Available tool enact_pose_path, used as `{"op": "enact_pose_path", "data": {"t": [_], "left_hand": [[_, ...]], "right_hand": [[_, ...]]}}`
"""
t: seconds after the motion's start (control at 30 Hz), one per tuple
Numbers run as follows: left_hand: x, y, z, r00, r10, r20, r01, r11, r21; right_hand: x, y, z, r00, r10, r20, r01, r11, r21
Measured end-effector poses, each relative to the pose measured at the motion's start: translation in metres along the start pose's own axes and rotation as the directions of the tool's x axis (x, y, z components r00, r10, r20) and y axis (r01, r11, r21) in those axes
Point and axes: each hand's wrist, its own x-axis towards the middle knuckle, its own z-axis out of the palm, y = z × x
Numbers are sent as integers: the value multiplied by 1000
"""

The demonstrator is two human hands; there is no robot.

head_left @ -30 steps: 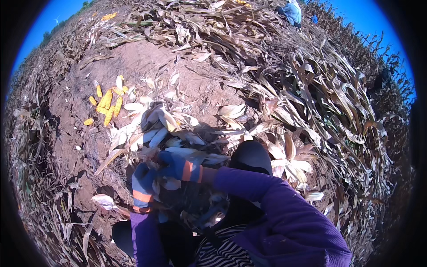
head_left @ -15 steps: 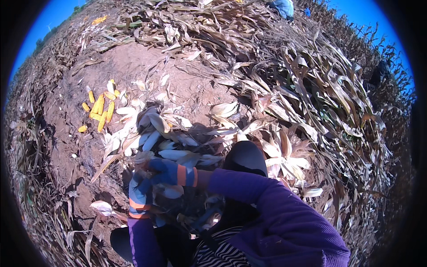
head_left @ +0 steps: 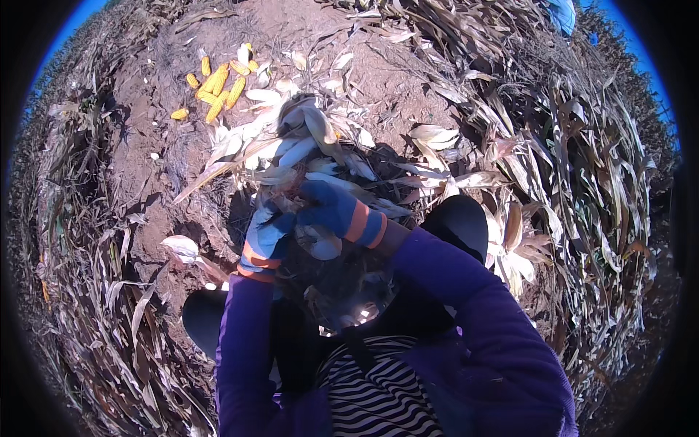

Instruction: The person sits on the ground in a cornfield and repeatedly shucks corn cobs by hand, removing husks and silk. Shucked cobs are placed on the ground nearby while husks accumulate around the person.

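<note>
My left hand [head_left: 266, 231] and my right hand [head_left: 325, 208], both in blue gloves with orange-striped cuffs, are close together above the ground between my knees. Their fingers are closed around an ear of corn [head_left: 285, 191], whose dry husk and brownish silk show at the far side of the gloves. Most of that ear is hidden by the gloves and shadow. A pale piece of husk [head_left: 322, 243] shows just below my right hand. Loose pale husks [head_left: 295, 149] are heaped just beyond both hands.
Bare yellow corn cobs [head_left: 217, 86] lie in a small pile on brown soil at far left. A husk-covered ear [head_left: 182, 247] lies left of my left hand. Opened husks [head_left: 512, 251] lie by my right knee. Dry stalks [head_left: 575, 167] cover the right side. A person in light blue [head_left: 561, 14] is far off.
The view has tilted down and shifted, so the cobs and husks appear higher and further right. Both hands stay together on the ear of corn.
</note>
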Motion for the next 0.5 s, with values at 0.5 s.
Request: {"op": "enact_pose_path", "data": {"t": [0.5], "left_hand": [[6, -23, -29, 992, 99, -74, -68, 937, 342]], "right_hand": [[-3, -2, -3, 973, -222, -63, 153, 825, -544]]}}
